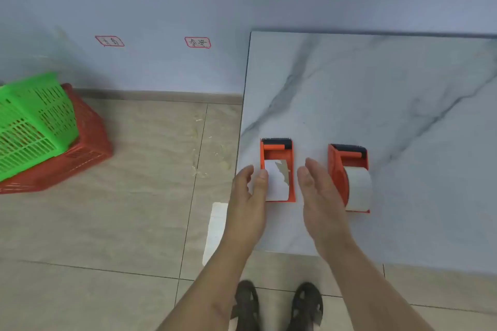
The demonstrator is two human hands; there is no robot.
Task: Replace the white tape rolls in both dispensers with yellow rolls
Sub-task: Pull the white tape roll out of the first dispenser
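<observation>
Two orange tape dispensers stand on a marble-patterned table [376, 88] near its front left corner. The left dispenser [277, 152] holds a white roll [278, 183] with a torn, ragged tape end. The right dispenser [347, 161] holds a fuller white roll [359, 188]. My left hand [248, 196] is open at the left side of the left dispenser, a fingertip touching the roll's edge. My right hand [320, 196] is open, palm turned left, in the gap between the two dispensers. No yellow rolls are in view.
A green basket [32, 121] sits tilted inside a red basket [86, 148] on the tiled floor at the left. Two red-framed labels [197, 42] are stuck on the wall. My feet in dark sandals [277, 306] stand at the table's front edge.
</observation>
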